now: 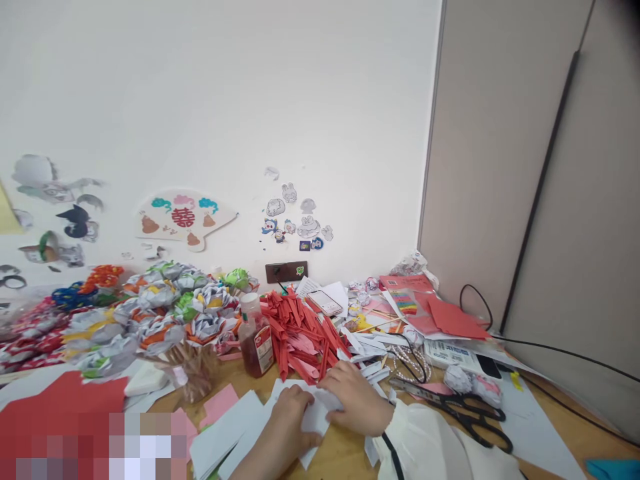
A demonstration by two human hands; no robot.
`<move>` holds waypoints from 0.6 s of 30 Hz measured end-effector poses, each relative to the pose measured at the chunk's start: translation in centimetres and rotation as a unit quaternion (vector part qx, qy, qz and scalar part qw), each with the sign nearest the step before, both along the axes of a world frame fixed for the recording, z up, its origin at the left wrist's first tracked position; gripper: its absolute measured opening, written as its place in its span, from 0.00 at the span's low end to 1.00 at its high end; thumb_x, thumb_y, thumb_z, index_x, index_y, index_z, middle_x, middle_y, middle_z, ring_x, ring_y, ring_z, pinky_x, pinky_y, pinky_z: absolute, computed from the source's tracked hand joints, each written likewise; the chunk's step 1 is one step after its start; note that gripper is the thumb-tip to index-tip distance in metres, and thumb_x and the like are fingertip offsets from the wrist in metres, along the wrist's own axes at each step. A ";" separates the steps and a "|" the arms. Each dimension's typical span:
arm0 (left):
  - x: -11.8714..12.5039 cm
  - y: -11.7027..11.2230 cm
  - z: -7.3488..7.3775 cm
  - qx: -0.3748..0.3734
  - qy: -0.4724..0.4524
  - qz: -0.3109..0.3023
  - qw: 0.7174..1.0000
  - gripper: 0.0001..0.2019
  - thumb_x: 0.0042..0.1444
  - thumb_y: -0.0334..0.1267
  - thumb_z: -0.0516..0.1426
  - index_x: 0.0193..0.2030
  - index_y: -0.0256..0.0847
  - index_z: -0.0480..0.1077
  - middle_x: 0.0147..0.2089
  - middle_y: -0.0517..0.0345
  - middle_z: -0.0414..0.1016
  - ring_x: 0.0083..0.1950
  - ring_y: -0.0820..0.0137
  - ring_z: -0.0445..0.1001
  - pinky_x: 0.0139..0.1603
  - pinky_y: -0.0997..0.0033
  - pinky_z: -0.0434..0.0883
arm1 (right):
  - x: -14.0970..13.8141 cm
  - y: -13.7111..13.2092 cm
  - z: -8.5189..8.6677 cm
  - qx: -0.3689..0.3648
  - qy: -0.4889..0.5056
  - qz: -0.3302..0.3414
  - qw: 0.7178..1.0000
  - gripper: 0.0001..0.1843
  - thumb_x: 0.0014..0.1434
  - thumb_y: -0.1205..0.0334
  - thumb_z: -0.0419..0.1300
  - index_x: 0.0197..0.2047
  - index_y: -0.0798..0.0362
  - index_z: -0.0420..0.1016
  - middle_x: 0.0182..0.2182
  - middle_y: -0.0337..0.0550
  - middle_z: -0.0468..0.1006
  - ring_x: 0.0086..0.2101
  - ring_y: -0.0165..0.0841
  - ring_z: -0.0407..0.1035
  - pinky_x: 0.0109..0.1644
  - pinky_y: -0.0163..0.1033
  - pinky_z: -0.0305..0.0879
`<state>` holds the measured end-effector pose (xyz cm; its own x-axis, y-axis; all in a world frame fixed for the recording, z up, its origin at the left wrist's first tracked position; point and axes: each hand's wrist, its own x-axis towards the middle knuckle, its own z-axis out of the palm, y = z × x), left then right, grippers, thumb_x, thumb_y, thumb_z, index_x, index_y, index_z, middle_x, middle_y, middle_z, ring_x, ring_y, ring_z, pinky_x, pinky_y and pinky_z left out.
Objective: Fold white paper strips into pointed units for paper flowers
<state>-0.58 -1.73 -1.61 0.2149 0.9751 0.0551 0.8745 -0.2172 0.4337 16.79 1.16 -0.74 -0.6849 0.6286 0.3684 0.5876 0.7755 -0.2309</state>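
Note:
A sheet of white paper (316,421) lies between my hands at the front of the desk. My left hand (293,417) grips its left side, fingers curled and thumb on the paper. From the right, my right hand (354,400) is closed on the opposite side, fingers curled over the far edge. Parts of the paper are hidden under both hands. Just beyond it is a heap of folded red paper strips (305,333). More white sheets (225,427) are stacked by my left forearm.
A bottle of reddish liquid (257,347) stands behind my left hand. Black-handled scissors (465,410) lie to the right. A phone (325,302) rests behind the red strips. Many folded paper flowers (165,300) crowd the left. Cables (560,347) run along the right wall.

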 end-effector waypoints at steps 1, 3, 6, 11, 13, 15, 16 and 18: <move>0.0 -0.1 0.2 0.009 0.007 0.001 1.000 0.23 0.29 0.39 0.62 0.37 0.36 0.69 0.40 0.50 0.67 0.43 0.60 0.63 0.42 0.68 0.58 | 0.0 0.0 -0.1 -0.002 -0.008 -0.001 1.000 0.20 0.48 0.61 0.59 0.46 0.52 0.65 0.39 0.43 0.70 0.41 0.37 0.57 0.44 0.40 0.52; 0.1 -0.4 0.4 0.020 0.015 -0.001 1.000 0.25 0.26 0.41 0.64 0.37 0.36 0.69 0.40 0.50 0.67 0.43 0.58 0.62 0.42 0.67 0.57 | 0.0 0.0 -0.4 0.003 -0.016 0.002 1.000 0.18 0.52 0.67 0.54 0.48 0.52 0.64 0.40 0.44 0.70 0.41 0.36 0.57 0.44 0.40 0.53; 0.1 -0.5 0.5 0.027 0.013 -0.014 0.999 0.24 0.26 0.41 0.64 0.36 0.37 0.69 0.40 0.50 0.67 0.43 0.58 0.62 0.41 0.67 0.57 | -0.3 0.2 -0.9 0.010 -0.011 0.023 1.000 0.16 0.54 0.71 0.50 0.46 0.52 0.65 0.39 0.43 0.71 0.40 0.35 0.58 0.44 0.39 0.53; 0.0 -0.3 0.4 0.003 -0.027 -0.004 1.000 0.21 0.30 0.34 0.61 0.36 0.36 0.68 0.41 0.50 0.67 0.44 0.59 0.61 0.43 0.67 0.57 | -0.6 0.3 -1.2 -0.008 0.017 0.016 1.000 0.18 0.49 0.74 0.52 0.45 0.51 0.66 0.38 0.41 0.70 0.41 0.35 0.57 0.45 0.38 0.54; 0.1 -0.4 0.4 -0.007 -0.047 0.004 0.999 0.19 0.29 0.31 0.59 0.35 0.35 0.67 0.40 0.50 0.67 0.43 0.60 0.62 0.42 0.68 0.57 | -0.5 0.3 -1.1 -0.010 0.031 0.008 0.999 0.20 0.47 0.73 0.54 0.45 0.52 0.66 0.39 0.42 0.69 0.42 0.36 0.56 0.45 0.39 0.54; 0.2 -0.4 0.5 -0.010 -0.075 0.010 0.997 0.16 0.29 0.27 0.57 0.31 0.37 0.66 0.37 0.54 0.67 0.39 0.64 0.63 0.38 0.70 0.58 | -0.4 0.3 -1.0 -0.006 0.045 -0.004 0.999 0.17 0.47 0.72 0.56 0.43 0.52 0.68 0.38 0.42 0.68 0.41 0.36 0.56 0.45 0.39 0.54; 0.2 -0.4 0.5 -0.006 -0.095 0.011 0.995 0.14 0.30 0.26 0.55 0.29 0.37 0.65 0.34 0.56 0.67 0.36 0.66 0.63 0.35 0.72 0.58 | -0.4 0.3 -0.9 -0.003 0.053 -0.009 0.999 0.15 0.47 0.72 0.56 0.40 0.52 0.69 0.36 0.42 0.68 0.41 0.36 0.56 0.44 0.39 0.54; 0.2 -0.1 0.6 0.013 -0.144 0.012 0.989 0.10 0.32 0.24 0.51 0.25 0.38 0.64 0.27 0.61 0.66 0.30 0.70 0.63 0.30 0.74 0.57 | -0.4 0.4 -0.8 0.002 0.080 -0.016 0.997 0.08 0.48 0.71 0.57 0.33 0.52 0.70 0.33 0.40 0.68 0.39 0.34 0.57 0.42 0.38 0.54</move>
<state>-0.38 -1.85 -1.05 0.1639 0.9771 0.1358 0.7205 -0.2126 0.6601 16.38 1.53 -1.50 -0.5967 0.6474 0.4742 0.5682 0.7581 -0.3200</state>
